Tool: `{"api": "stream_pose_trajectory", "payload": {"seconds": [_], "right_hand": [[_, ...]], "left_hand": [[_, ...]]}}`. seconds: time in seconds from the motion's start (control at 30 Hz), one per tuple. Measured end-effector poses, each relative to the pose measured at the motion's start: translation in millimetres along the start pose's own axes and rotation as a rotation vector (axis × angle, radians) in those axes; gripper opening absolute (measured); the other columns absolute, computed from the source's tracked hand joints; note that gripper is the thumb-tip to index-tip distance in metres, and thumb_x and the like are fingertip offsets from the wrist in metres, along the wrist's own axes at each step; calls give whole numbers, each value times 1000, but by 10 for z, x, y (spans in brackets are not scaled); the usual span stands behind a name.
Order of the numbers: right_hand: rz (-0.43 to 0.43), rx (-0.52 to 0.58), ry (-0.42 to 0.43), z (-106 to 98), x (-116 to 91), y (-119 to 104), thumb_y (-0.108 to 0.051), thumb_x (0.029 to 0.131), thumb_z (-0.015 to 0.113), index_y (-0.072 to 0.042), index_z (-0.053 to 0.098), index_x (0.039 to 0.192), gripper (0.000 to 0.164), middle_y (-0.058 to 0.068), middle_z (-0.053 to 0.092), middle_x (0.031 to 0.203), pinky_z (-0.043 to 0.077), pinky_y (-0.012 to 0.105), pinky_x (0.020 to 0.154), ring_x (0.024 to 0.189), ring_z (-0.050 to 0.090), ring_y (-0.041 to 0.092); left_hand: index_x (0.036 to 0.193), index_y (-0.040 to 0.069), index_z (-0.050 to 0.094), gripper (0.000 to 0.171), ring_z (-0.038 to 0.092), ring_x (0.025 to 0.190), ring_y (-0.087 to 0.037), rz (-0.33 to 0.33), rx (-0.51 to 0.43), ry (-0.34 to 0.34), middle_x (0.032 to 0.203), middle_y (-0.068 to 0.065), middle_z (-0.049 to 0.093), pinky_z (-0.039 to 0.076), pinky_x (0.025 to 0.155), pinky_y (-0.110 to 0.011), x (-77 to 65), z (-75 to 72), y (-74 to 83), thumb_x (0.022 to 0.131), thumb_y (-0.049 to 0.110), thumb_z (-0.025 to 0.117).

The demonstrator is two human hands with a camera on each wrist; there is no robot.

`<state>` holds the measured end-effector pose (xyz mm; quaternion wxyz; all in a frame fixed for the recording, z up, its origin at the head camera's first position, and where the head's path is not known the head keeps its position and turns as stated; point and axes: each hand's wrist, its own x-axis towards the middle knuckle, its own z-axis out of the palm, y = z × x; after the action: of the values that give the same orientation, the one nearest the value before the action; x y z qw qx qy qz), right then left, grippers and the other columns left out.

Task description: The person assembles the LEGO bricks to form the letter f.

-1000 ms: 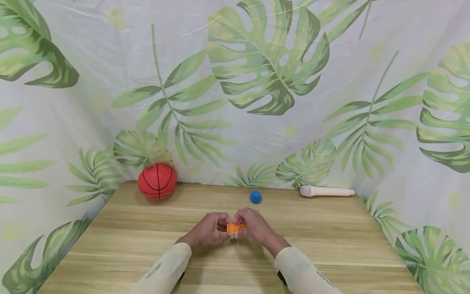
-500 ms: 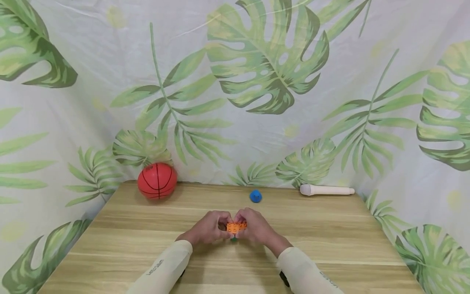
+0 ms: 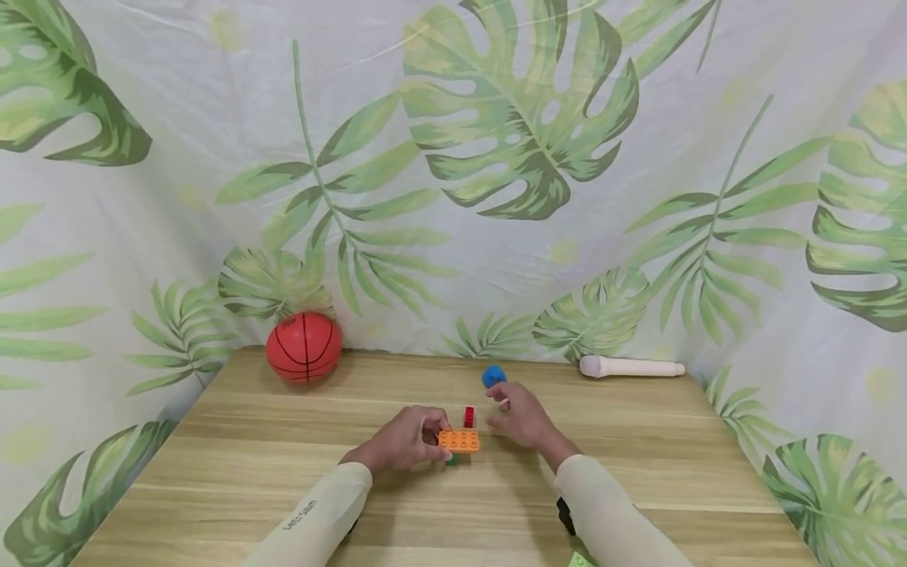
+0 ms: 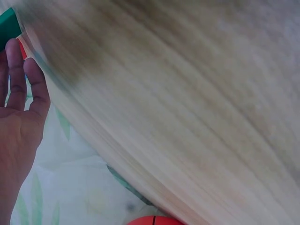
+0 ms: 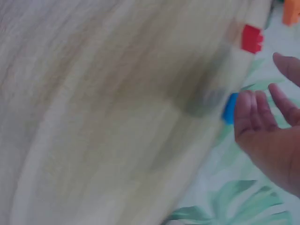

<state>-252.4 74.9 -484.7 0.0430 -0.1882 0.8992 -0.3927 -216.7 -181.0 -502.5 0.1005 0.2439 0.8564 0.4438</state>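
My left hand (image 3: 407, 438) pinches an orange studded toy brick (image 3: 460, 441) by its left end, between thumb and fingers. Under it shows part of a green toy brick (image 3: 452, 460), whose flat side fills a corner of the left wrist view (image 4: 8, 28). Just behind the orange brick, a small red toy brick (image 3: 469, 416) lies on the table. My right hand (image 3: 526, 419) holds nothing. Its fingers are loosely bent, to the right of the red brick and in front of a small blue rounded toy (image 3: 492, 376).
A red basketball (image 3: 305, 348) sits at the table's back left. Along the back right edge lies a white microphone (image 3: 631, 368). A light green piece (image 3: 579, 560) peeks in at the bottom edge, by the right sleeve. Leaf-printed cloth (image 3: 496, 260) hangs behind the wooden table (image 3: 283, 449).
My right hand has let go of the orange brick and moved right and away, toward the blue toy. The red brick has come into view. My left hand has stayed in place.
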Motion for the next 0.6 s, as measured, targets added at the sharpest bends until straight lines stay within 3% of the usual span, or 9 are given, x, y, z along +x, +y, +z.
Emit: {"api": "stream_pose_trajectory", "payload": {"seconds": [0.23, 0.47, 0.6], "right_hand": [[90, 132, -45, 114, 90, 197, -7, 92, 83, 6, 63, 131, 45, 21, 69, 125, 57, 47, 101, 109, 69, 29], [15, 135, -100, 234, 191, 131, -7, 91, 85, 6, 65, 124, 41, 19, 69, 118, 57, 40, 96, 104, 65, 26], [16, 128, -86, 282, 199, 113, -5, 90, 85, 4, 67, 117, 34, 17, 70, 112, 54, 34, 91, 98, 63, 22]], "left_hand": [[97, 15, 71, 21, 64, 84, -12, -8, 4, -4, 94, 2, 80, 53, 75, -21, 12, 11, 19, 88, 10, 89], [96, 14, 71, 20, 65, 80, -11, 0, 0, 6, 92, 1, 80, 53, 74, -21, -15, -15, 16, 88, 9, 89], [97, 14, 71, 21, 65, 80, -9, 3, 4, 0, 93, 2, 80, 54, 74, -21, -16, -12, -3, 88, 10, 89]]}}
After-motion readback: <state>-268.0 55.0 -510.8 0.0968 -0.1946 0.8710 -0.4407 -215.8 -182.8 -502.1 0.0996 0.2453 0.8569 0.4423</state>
